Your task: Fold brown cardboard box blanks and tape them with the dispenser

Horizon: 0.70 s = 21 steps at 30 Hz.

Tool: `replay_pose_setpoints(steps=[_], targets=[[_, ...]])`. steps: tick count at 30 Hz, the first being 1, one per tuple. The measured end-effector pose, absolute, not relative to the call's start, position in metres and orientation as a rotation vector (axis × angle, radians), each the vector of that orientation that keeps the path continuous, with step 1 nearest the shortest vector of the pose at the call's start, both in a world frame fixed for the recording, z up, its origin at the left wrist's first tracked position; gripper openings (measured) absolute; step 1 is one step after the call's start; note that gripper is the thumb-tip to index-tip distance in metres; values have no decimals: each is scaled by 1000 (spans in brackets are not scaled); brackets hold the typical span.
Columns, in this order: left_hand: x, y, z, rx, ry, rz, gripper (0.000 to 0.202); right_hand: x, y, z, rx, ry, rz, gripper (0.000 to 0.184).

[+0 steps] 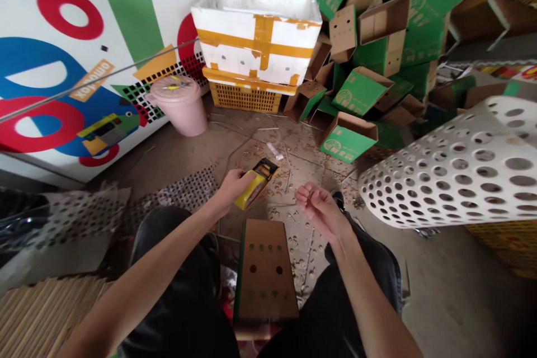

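My left hand is closed around a yellow and black packet, its thumb on the yellow end and the dark end tilted up and away. To the right and apart from it, my right hand is raised with its fingers curled in and the thumb pressed to them. Whatever may be between those fingertips is too small to make out. Below both hands, a brown cardboard box with round holes and green edges stands between my knees.
Husk-like bits litter the floor. Ahead stand a pink lidded bin and a taped white foam box above a yellow crate. Green cartons pile up behind; a perforated white basket lies at right.
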State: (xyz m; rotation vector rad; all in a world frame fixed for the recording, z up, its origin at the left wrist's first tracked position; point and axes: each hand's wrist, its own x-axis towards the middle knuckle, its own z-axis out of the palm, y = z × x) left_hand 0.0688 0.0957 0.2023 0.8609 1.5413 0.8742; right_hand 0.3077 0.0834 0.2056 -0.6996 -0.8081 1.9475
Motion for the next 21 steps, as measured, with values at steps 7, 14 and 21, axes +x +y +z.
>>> replay_pose_setpoints(steps=[7, 14, 21], targets=[[68, 97, 195, 884, 1543, 875, 21, 303, 83, 208, -745, -866, 1876, 37], [69, 99, 191, 868, 1541, 847, 20, 301, 80, 207, -833, -1032, 1809, 40], [75, 88, 191, 1213, 1550, 818, 34, 296, 87, 195, -994, -847, 1815, 38]])
